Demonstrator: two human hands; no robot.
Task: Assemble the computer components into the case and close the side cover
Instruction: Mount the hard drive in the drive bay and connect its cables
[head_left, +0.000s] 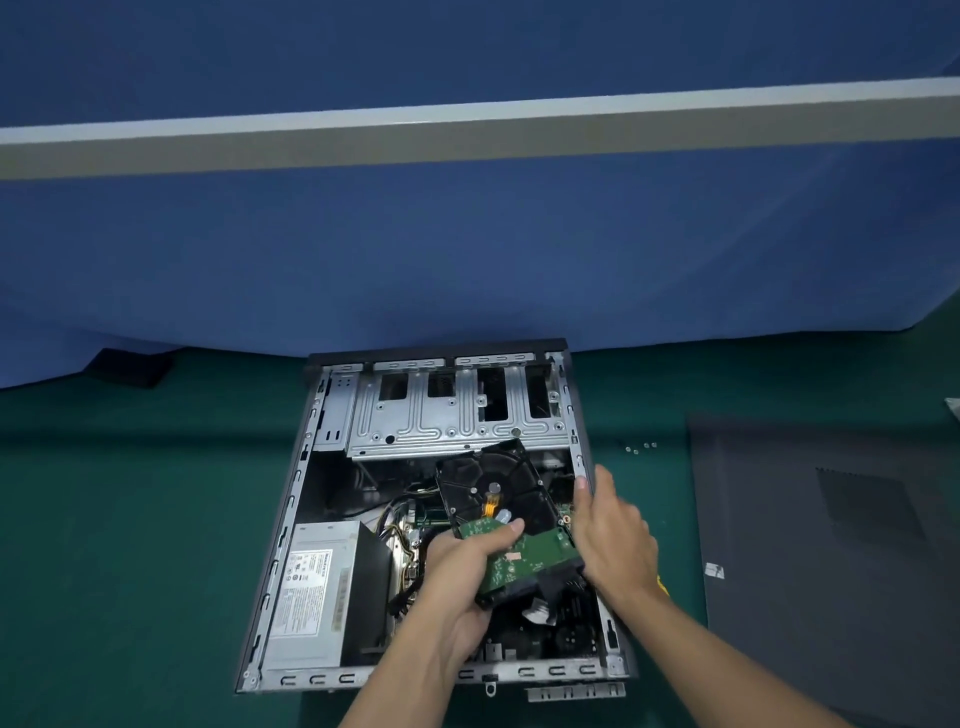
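An open computer case (291, 499) lies on its side on the green mat. Over its middle I hold a hard drive (498, 483), tilted, with its green circuit board facing up. My left hand (462, 566) grips the drive's near left corner, thumb on the board. Against the drive's right edge rests my right hand (613, 530), its fingers stretched up along the case's right wall. The silver drive cage (452, 410) sits at the far end of the case, just beyond the drive. At the near left lies the power supply (317, 587). The dark side cover (831, 545) lies flat to the right.
Several small screws (640, 447) lie on the green mat (130, 519) between the case and the side cover. A blue partition wall (467, 249) rises just behind the case. A dark object (130, 366) sits at the wall's foot on the left.
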